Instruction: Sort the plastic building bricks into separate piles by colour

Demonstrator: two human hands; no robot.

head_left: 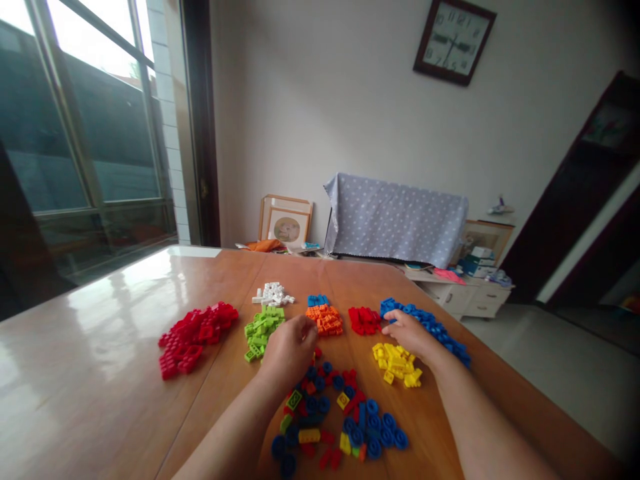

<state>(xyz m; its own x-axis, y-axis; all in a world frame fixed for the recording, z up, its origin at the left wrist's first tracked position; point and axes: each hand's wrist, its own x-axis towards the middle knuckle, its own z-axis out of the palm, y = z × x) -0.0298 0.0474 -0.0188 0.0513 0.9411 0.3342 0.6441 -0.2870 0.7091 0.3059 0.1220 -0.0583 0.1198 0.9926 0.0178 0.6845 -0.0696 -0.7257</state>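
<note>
My left hand [295, 343] is closed, its fingers curled together between the lime-green bricks [263, 328] and the orange bricks [326, 320]. Whatever it may hold is hidden. On the other side, my right hand [407, 331] has its thumb and forefinger apart, reaching between a small pile of red bricks [364, 321] and the long blue pile [440, 331]. Yellow bricks [397, 363] lie just below that hand. Nearest to me is a mixed heap [320, 419] of blue round pieces and red, yellow and green bricks, partly covered by my left forearm.
A large red pile [197, 337] lies on the left of the wooden table [115, 373]. White bricks [273, 293] and a few blue ones [317, 301] sit farther back. Beyond the table stand a cloth-covered object [395, 217] and a white cabinet [470, 299].
</note>
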